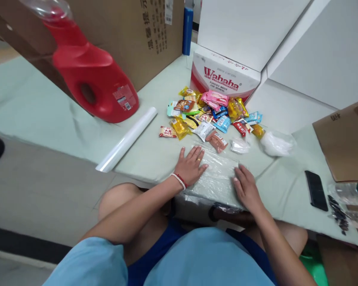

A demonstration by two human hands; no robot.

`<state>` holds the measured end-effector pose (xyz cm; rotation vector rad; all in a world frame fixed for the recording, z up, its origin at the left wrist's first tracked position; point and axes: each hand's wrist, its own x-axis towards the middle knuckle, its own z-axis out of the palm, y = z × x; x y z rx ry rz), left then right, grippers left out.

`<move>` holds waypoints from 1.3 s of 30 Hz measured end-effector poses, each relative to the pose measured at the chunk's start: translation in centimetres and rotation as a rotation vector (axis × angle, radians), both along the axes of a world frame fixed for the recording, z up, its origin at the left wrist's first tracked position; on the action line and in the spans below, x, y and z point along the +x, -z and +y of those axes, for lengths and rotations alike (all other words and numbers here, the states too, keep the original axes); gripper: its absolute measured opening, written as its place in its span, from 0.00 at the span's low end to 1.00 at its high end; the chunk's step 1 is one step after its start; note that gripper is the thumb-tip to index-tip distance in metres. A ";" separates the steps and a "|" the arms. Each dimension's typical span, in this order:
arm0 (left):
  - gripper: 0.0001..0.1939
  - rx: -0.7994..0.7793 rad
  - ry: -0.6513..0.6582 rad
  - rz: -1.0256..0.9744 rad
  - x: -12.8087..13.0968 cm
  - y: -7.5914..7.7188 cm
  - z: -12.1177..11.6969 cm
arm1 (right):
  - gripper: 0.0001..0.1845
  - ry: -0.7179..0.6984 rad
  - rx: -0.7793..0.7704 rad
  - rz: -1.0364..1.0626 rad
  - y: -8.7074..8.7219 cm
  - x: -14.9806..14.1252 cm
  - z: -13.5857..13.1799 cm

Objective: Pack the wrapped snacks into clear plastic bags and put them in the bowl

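A clear plastic bag (217, 174) lies flat at the near edge of the pale green table (149, 155). My left hand (191, 165) rests on the bag's left side, fingers spread and flat. On the bag's right side lies my right hand (246, 186), fingers stretched out along the plastic. Just beyond the bag spreads a pile of several small snack packets (210, 115) in yellow, pink, blue and red wrappers.
A white roll (127, 139) lies left of the snacks, with a red detergent jug (89, 75) behind it. A Wahaha carton (223, 75) stands behind the pile. Crumpled clear plastic (276, 143) and a black phone (316, 190) lie to the right, near a cardboard box (346, 139).
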<state>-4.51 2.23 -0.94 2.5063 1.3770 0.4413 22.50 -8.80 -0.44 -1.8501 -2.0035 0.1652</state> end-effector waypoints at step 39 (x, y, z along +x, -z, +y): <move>0.28 -0.045 0.062 0.036 -1.1 0.4 1.0 | 0.28 -0.096 -0.277 -0.073 -4.1 -17.0 29.5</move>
